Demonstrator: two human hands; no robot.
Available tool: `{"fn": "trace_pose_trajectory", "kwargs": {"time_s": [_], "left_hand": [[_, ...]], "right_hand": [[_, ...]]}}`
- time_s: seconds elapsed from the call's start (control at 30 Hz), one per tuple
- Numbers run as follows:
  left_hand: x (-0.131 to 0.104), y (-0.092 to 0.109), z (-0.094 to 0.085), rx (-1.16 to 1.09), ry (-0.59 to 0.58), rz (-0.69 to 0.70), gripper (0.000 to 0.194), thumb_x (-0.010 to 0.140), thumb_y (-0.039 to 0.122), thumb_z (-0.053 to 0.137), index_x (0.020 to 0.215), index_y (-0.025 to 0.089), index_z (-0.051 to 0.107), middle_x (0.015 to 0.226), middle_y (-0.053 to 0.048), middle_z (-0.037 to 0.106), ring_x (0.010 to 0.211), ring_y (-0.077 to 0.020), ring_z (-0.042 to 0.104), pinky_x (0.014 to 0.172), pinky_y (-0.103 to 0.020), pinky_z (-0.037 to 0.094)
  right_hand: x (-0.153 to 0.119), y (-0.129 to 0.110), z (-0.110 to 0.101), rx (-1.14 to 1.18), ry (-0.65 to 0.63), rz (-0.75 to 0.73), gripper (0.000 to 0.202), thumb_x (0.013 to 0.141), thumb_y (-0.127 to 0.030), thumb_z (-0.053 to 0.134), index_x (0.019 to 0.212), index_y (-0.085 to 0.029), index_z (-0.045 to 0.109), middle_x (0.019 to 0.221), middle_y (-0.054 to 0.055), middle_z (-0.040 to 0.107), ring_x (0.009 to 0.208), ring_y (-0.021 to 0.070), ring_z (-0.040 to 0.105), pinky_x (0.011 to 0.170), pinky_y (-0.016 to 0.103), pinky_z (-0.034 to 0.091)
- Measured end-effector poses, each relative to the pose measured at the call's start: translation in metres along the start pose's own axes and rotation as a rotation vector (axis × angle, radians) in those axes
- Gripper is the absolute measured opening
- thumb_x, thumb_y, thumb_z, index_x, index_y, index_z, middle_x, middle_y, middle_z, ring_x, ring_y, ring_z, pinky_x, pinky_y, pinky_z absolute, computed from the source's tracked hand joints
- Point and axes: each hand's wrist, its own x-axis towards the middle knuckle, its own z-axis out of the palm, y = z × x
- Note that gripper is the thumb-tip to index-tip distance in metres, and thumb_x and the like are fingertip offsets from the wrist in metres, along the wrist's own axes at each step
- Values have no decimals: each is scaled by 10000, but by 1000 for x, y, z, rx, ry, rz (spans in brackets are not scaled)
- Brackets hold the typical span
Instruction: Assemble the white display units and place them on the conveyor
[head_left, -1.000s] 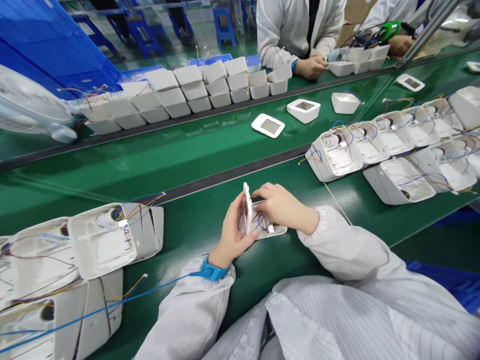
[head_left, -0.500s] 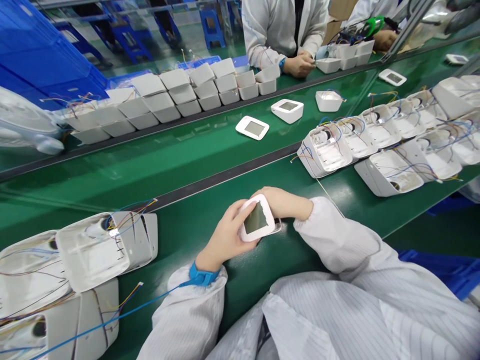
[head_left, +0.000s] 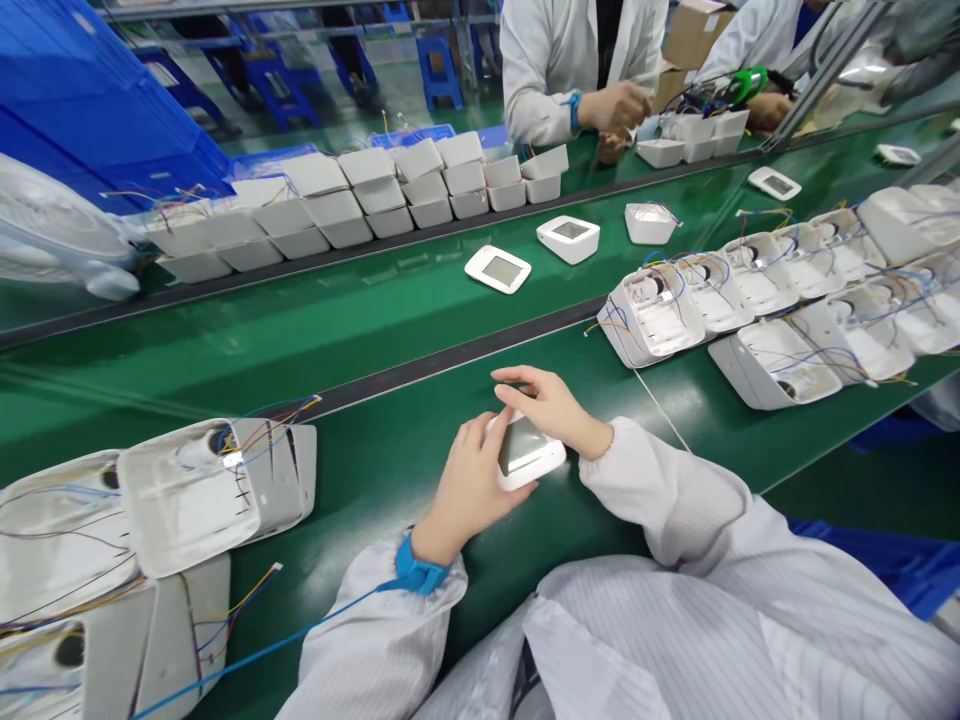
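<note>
A white panel with a grey display (head_left: pixel 531 452) is tilted back over the green worktop. My left hand (head_left: pixel 472 475) grips it from the left, the index finger along the display side and the thumb at the near edge. A blue wrist strap (head_left: pixel 421 565) with a cord circles that wrist. At the panel's far right edge is my right hand (head_left: pixel 561 408), its fingers stretched out and apart. Whether its thumb touches the panel is hard to tell.
White open housings with coloured wires (head_left: pixel 187 495) are stacked at left; more housings (head_left: pixel 660 310) stand in rows at right. Beyond a dark rail, the green belt (head_left: pixel 360 315) carries another display panel (head_left: pixel 498 270) and a wedge-shaped unit (head_left: pixel 570 240). A co-worker's hands (head_left: pixel 615 110) are across it.
My right hand has come out from behind the panel and spread its fingers. The panel has tipped flatter and shifted slightly right. On the belt, items have moved a little left. The co-worker's hands have risen.
</note>
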Motion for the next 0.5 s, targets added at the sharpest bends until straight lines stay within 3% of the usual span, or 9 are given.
{"fn": "trace_pose_trajectory", "kwargs": {"time_s": [0.1,0.17,0.27,0.4,0.5], "left_hand": [[0,3,6,47,220,-21,868,741,461,745,1453,168,345,1305,-194,508,1191,-370,495,1005,-546,438],[1,-1,5,58,314,-1,867,737,491,748,1445,162,370,1314,-206,517,1214,-388,492,1027,-562,415],[1,-12,-4,-121,297,-36,877,750,542,723,1459,166,369,1287,-179,588,1168,-355,569,992,-511,468],[1,-25,-17,-452,223,-280,491,908,493,539,1279,176,596,1119,-101,724,942,-251,699,799,-356,554],[0,-23,-20,-501,216,-298,387,930,464,520,1136,187,695,1055,-63,754,880,-219,707,739,-299,540]], "right_hand": [[-1,0,-4,-222,75,-35,492,900,-444,602,1316,-181,580,1308,126,628,1169,233,610,983,398,479],[-1,0,-7,-354,64,-18,547,916,-498,558,1335,-146,555,1273,149,643,1149,255,618,996,437,462],[-1,1,-8,-407,50,-51,459,907,-491,576,1203,-145,637,1165,120,695,1068,238,650,961,410,478],[-1,3,-6,-382,49,-261,404,873,-428,636,1156,-141,661,1110,102,698,1037,207,645,940,358,486],[-3,4,-5,-373,12,-295,437,888,-417,611,1215,-129,639,1125,114,693,1034,206,648,936,358,491]]}}
